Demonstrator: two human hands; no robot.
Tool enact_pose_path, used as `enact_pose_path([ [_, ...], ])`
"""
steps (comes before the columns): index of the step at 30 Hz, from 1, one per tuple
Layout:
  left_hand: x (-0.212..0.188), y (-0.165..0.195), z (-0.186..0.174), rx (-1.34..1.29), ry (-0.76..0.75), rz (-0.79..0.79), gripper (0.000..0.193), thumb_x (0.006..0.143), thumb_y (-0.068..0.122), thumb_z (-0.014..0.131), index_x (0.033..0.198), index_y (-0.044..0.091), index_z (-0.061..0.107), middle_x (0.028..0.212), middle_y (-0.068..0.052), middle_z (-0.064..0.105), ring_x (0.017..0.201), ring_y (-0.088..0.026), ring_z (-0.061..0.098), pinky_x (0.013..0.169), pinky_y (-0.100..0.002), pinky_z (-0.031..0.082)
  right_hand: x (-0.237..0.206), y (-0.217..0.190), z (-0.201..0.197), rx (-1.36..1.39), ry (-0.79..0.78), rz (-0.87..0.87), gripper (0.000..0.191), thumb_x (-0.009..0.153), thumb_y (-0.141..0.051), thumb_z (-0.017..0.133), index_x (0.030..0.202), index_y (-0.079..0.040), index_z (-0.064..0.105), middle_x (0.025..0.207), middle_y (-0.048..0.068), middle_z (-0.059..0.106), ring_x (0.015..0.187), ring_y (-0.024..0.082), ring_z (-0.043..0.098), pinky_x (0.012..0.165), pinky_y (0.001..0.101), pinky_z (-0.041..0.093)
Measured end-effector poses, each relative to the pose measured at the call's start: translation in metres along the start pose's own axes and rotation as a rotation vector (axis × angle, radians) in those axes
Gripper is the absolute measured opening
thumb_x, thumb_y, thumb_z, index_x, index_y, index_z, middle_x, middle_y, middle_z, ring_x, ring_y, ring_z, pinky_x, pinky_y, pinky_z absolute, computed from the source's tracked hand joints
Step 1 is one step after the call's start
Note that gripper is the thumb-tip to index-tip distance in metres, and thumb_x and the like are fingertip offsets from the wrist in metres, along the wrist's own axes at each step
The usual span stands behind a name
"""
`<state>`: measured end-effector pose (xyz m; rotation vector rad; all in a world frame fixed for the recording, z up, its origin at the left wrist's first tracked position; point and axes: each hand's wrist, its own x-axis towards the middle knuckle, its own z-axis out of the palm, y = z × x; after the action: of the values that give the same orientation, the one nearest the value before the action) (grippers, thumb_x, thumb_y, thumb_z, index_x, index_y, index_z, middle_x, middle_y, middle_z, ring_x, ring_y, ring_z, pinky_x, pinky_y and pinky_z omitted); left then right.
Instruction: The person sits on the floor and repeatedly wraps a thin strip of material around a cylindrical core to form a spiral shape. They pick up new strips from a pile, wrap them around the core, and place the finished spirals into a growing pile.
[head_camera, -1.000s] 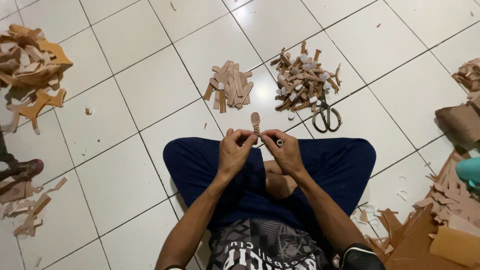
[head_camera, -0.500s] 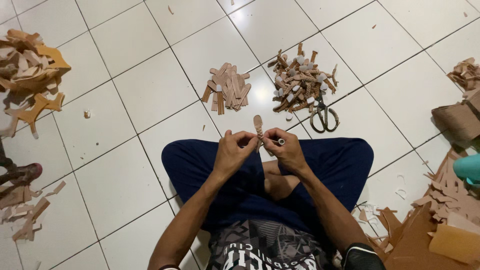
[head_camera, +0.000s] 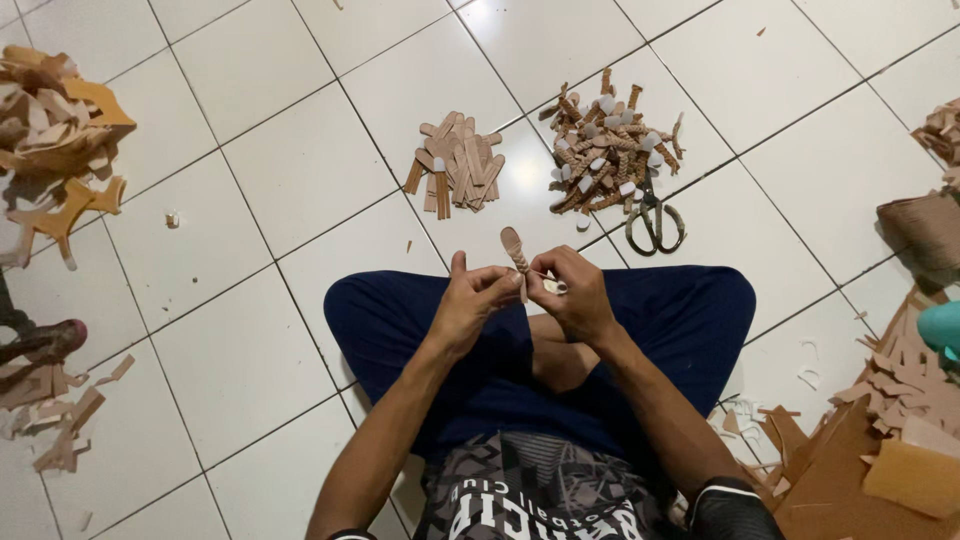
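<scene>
I sit cross-legged on a white tiled floor. My left hand (head_camera: 472, 300) and my right hand (head_camera: 574, 295) meet over my lap and both pinch a small tan strip with a rounded tip (head_camera: 514, 248), which stands upright between my fingers and looks partly braided. My right hand also pinches a pale loose end of it. Ahead on the floor lie a pile of flat tan strips (head_camera: 458, 167) and, to its right, a pile of braided pieces with pale ends (head_camera: 606, 144).
Scissors (head_camera: 654, 222) lie just right of the braided pile. Heaps of brown offcuts sit at the far left (head_camera: 52, 130), lower left (head_camera: 60, 415) and lower right (head_camera: 880, 420). A brown roll (head_camera: 925, 232) and a teal object (head_camera: 943, 330) are at the right edge.
Both hands stay together on the strip over my lap; only small finger movements show. The piles and scissors have not moved.
</scene>
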<state>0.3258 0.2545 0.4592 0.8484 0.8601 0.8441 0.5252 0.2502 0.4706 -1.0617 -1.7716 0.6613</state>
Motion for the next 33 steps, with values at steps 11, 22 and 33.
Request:
enact_pose_path([
  [11,-0.007,-0.010,0.027,0.080,0.238,0.239,0.036,0.092,0.014,0.076,0.123,-0.002,0.068,0.096,-0.009,0.077,0.087,-0.013,0.074,0.092,-0.024,0.054,-0.013,0.003,0.003,0.344,-0.060,0.447,0.023,0.099,-0.020,0.070,0.107,0.001,0.074,0.081,0.001,0.070,0.072,0.006,0.061,0.064,0.0204,0.050],
  [22,-0.013,0.013,0.039,0.252,0.275,0.265,0.037,0.091,0.016,0.074,0.123,-0.002,0.067,0.095,-0.005,0.078,0.087,-0.011,0.075,0.100,-0.030,0.050,-0.002,-0.007,-0.008,0.144,-0.021,0.403,0.022,0.095,-0.020,0.072,0.105,-0.001,0.077,0.076,0.003,0.074,0.065,0.008,0.064,0.057,0.0232,0.051],
  [33,-0.023,0.037,0.039,0.861,0.331,0.501,0.017,0.087,0.018,0.076,0.092,0.002,0.075,0.077,-0.007,0.078,0.068,-0.018,0.076,0.118,-0.046,0.031,0.010,-0.021,-0.026,0.038,-0.106,0.218,0.015,0.093,-0.013,0.072,0.103,-0.003,0.076,0.092,0.006,0.076,0.074,0.011,0.071,0.060,0.0254,0.055],
])
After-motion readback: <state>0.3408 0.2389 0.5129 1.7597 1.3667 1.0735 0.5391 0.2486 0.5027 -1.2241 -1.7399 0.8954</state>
